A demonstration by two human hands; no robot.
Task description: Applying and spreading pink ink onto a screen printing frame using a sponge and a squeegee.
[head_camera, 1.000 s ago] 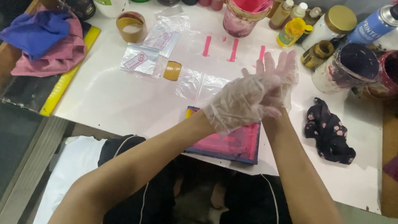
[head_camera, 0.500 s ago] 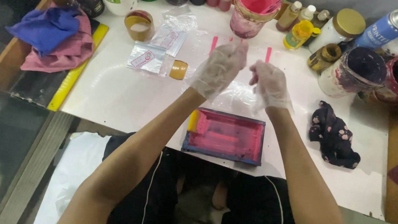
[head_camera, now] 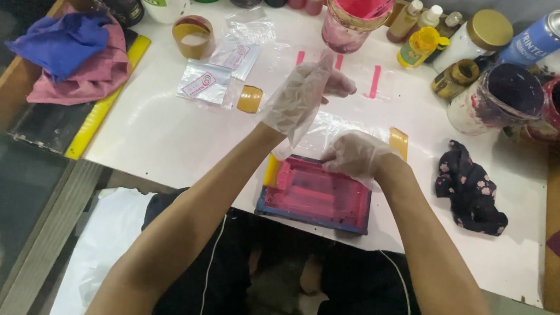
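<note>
Both my hands wear loose clear plastic gloves. My left hand [head_camera: 304,96] is raised above the white tabletop [head_camera: 155,128], fingers up and slightly apart, holding nothing. My right hand [head_camera: 357,153] is lower, with its fingers curled over the far edge of a pink-stained screen frame [head_camera: 314,196]. The frame has a blue border and lies at the near table edge. A clear plastic sheet [head_camera: 330,123] lies flat just beyond the frame, under my hands. Three pink strips [head_camera: 375,81] mark the table behind it.
A pink paint bucket [head_camera: 352,6] and several bottles line the back edge. Dark paint tubs [head_camera: 501,99] and a black floral rag [head_camera: 472,188] sit to the right. A tape roll [head_camera: 194,34], small plastic bags [head_camera: 207,83], blue and pink cloths [head_camera: 65,49] and a yellow ruler [head_camera: 104,111] lie to the left.
My hands were pressed together at the gloves and have come apart. The right hand dropped onto the frame's far edge. The left hand stays raised.
</note>
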